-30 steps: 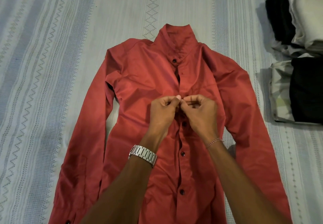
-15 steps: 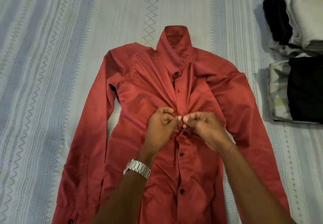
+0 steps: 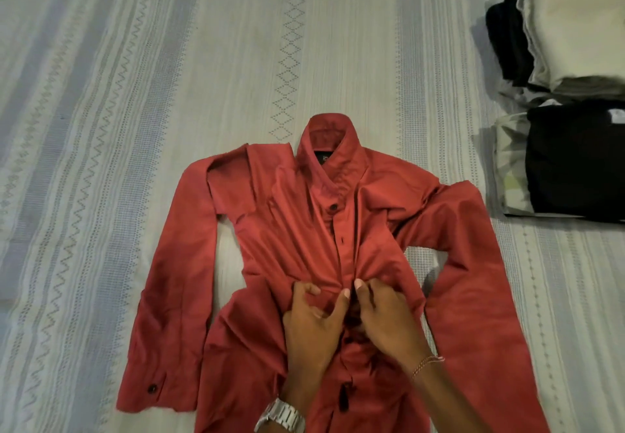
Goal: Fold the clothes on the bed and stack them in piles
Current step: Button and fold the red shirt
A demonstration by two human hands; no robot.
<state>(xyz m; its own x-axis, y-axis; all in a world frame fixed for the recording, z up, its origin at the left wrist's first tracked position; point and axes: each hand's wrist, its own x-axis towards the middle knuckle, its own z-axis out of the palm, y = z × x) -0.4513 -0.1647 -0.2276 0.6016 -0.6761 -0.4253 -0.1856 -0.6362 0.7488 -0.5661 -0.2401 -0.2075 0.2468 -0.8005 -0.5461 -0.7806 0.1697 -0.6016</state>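
A red long-sleeved button shirt lies front up on the bed, collar pointing away from me, sleeves spread to either side. Its cloth is bunched and creased around the middle of the button placket. My left hand grips the left edge of the placket with curled fingers. My right hand pinches the right edge beside it, the fingertips of both hands almost meeting. A silver watch sits on my left wrist and a thin bracelet on my right.
The shirt rests on a pale striped, patterned bedspread. At the right edge stand piles of folded clothes: a white and black pile farther off, a black garment on a light patterned one closer.
Both hands have moved down the placket toward me, pulling the shirt with them. The cloth has bunched up and the shoulders and sleeves have shifted nearer.
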